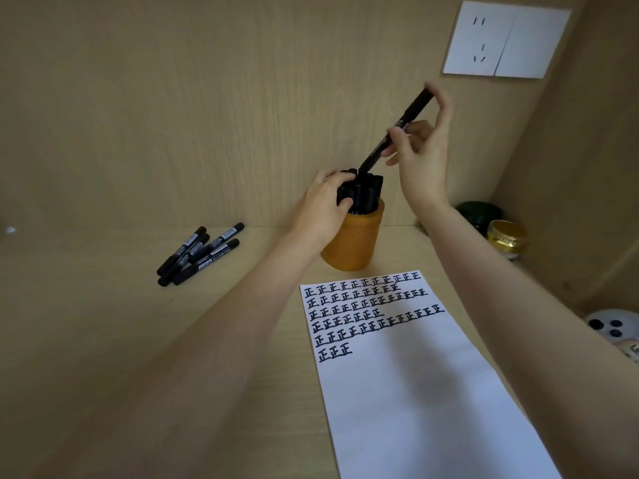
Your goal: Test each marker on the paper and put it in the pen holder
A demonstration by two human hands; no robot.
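Observation:
An orange pen holder point(356, 238) stands behind the paper, packed with several black markers point(366, 191). My left hand point(323, 205) grips the bundle of markers at the holder's mouth. My right hand point(420, 157) pinches one black marker point(397, 127), tilted, with its lower end touching the top of the bundle. The white paper point(415, 392) lies in front, its upper part covered with rows of black written characters. A small pile of several black markers point(198, 254) lies on the desk to the left.
A wooden back wall carries a white socket plate point(505, 39). At the right stand a dark green jar point(479, 214) and a gold-lidded jar point(506, 236). A white object with black dots point(610, 326) sits near the right edge.

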